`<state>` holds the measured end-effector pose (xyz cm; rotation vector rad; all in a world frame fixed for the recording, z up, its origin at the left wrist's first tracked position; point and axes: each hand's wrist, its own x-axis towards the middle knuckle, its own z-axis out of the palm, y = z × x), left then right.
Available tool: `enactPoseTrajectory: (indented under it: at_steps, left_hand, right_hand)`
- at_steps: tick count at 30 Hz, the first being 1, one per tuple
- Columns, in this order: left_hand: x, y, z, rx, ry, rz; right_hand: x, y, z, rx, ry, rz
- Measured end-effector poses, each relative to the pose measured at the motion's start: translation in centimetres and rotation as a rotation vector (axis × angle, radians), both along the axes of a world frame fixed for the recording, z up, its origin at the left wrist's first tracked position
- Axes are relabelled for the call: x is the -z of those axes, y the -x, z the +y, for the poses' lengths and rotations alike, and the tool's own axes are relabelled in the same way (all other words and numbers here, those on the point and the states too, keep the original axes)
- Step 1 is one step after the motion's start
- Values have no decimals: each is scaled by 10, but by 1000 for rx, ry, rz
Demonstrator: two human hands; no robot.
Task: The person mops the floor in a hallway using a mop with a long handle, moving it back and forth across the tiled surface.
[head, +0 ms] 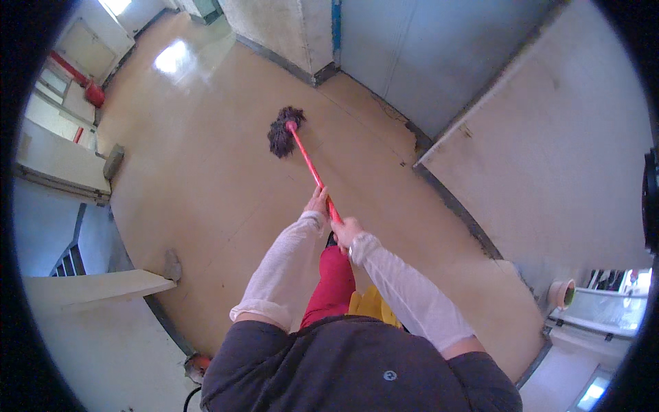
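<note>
A mop with a red handle (308, 157) reaches out in front of me, and its dark shaggy head (281, 140) rests spread on the tan floor (206, 170). My left hand (318, 202) grips the handle further along the shaft. Nearer to my body, my right hand (347, 233) is closed around the upper part of the same handle. The handle's end is hidden behind my right hand. White sleeves cover both forearms. Below my right forearm a yellow glove (371, 305) shows at my waist.
Right of the mop run a grey metal door (401, 56) and a pale wall (545, 134) with a dark skirting. To the left are a low wall end (113, 291), a stairwell (72, 257) and a red bucket (94, 94). A planter pot (561, 294) is at far right.
</note>
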<state>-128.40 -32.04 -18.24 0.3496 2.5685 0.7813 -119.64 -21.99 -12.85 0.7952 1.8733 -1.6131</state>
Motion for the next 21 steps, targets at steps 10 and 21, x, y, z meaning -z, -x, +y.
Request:
enactPoseTrajectory:
  at_steps: [10,21]
  left_hand:
    - [13,113,37,318,37,-28]
    - [-18,-66,216,1107,44,-76]
  right_hand:
    - [-33,65,127,-8,-324,99]
    - [-268,-111,156,552,-82,-427]
